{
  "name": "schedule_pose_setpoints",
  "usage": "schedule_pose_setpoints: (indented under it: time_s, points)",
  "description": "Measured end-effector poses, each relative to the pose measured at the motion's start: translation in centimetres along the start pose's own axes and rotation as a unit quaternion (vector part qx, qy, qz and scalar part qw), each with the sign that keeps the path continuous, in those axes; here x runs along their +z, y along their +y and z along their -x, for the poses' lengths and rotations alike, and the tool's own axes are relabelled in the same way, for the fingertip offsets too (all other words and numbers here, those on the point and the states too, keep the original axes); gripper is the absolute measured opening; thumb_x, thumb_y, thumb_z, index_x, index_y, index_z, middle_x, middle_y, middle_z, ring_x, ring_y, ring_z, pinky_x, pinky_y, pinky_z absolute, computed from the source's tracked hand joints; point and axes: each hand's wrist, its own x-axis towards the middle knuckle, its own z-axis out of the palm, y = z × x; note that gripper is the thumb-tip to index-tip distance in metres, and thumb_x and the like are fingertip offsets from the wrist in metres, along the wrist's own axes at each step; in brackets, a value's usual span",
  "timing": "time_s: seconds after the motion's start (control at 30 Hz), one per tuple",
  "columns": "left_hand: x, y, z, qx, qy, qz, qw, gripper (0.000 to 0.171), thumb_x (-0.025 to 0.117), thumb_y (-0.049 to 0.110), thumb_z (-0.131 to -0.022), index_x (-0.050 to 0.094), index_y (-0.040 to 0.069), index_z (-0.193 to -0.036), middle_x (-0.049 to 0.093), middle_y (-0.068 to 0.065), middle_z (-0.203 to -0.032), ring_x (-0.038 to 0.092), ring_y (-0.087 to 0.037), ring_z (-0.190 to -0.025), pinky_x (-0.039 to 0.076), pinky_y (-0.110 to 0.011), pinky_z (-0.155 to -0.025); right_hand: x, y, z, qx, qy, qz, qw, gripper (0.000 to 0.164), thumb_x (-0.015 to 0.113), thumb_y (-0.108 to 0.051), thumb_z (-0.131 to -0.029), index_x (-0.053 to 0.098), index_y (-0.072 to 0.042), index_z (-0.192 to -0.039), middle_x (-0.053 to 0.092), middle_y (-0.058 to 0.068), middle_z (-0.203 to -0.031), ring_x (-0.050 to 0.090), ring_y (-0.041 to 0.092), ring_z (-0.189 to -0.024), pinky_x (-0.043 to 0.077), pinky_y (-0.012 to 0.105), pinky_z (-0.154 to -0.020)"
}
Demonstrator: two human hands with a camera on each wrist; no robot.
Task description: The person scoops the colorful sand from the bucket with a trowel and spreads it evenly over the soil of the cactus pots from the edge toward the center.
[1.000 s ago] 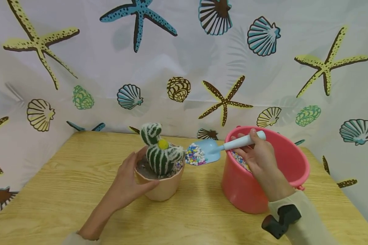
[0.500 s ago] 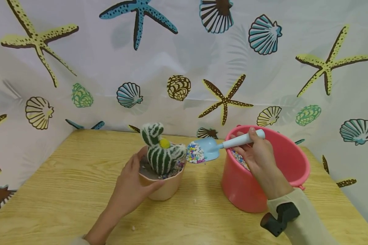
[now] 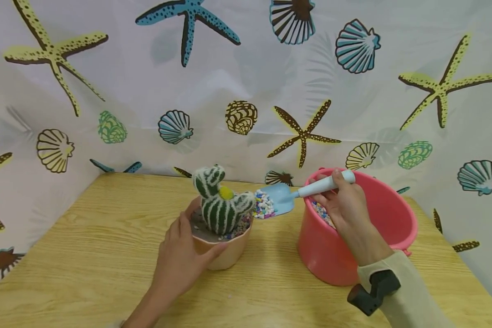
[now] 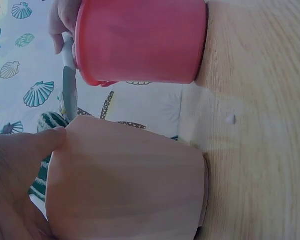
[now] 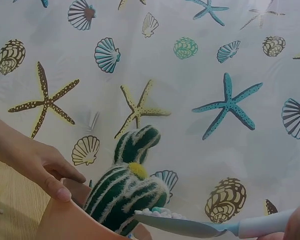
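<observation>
The far ends of the left hand's (image 3: 180, 250) fingers are lost behind the flowerpot (image 3: 229, 253); they and the thumb spread round its wall and grip it. It stands on the bench (image 3: 86, 255), midway along the back edge, holding a knitted cactus (image 3: 219, 214) with a yellow pompom (image 3: 226, 192). The right hand (image 3: 348, 205) pinches the handle of a pale blue scoop (image 3: 282, 197) between thumb and fingers, though some fingertips are hidden behind the handle and bucket rim. The scoop's tip is masked by the cactus's arm — whether they touch, I cannot tell. Coloured pebbles (image 3: 264, 205) lie on its blade. The pink bucket (image 3: 336, 257) stands toward the bench's back right corner; the forearm covers part of it, and only a strip of its pebbles shows. The bench's front edge is cut off.

Since a second ago, the pot has shifted slightly right, toward the bucket — the scoop remains level beside it, loaded.
</observation>
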Motion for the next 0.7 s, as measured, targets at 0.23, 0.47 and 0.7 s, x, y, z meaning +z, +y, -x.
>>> schedule_pose_setpoints:
  time_s: [0.23,0.47,0.7]
  points:
    - [0.0,0.8,0.6,0.001,0.012,-0.010,0.9999,0.109,0.061,0.064,-0.081,0.018,-0.013,-0.145,0.028,-0.034,-0.146,0.031,-0.051,-0.133,0.031,-0.064,-0.104,0.7,0.2,0.1,-0.012,-0.008,0.055,0.998,0.023,0.039,-0.026,-0.102,0.046,-0.006,-0.113,0.053,0.005,-0.103,0.059,0.018,-0.099,0.043,0.040,-0.101]
    - [-0.2,0.9,0.8,0.010,0.020,-0.001,0.9997,0.104,0.067,0.062,-0.078,0.024,-0.004,-0.146,0.038,-0.031,-0.136,0.039,-0.048,-0.125,0.036,-0.061,-0.100,0.8,0.2,0.0,-0.012,0.005,0.062,0.998,0.023,0.041,-0.026,-0.101,0.047,-0.006,-0.112,0.052,0.005,-0.103,0.060,0.017,-0.096,0.046,0.039,-0.097]
    - [-1.1,-0.4,-0.9,0.047,-0.039,0.055,0.9966,0.104,0.069,0.059,-0.078,0.016,0.010,-0.152,0.023,-0.026,-0.151,0.027,-0.048,-0.136,0.030,-0.066,-0.103,0.8,0.4,0.1,-0.020,-0.016,0.091,0.996,0.026,0.041,-0.025,-0.102,0.047,-0.002,-0.112,0.054,0.006,-0.102,0.062,0.016,-0.094,0.053,0.034,-0.088]
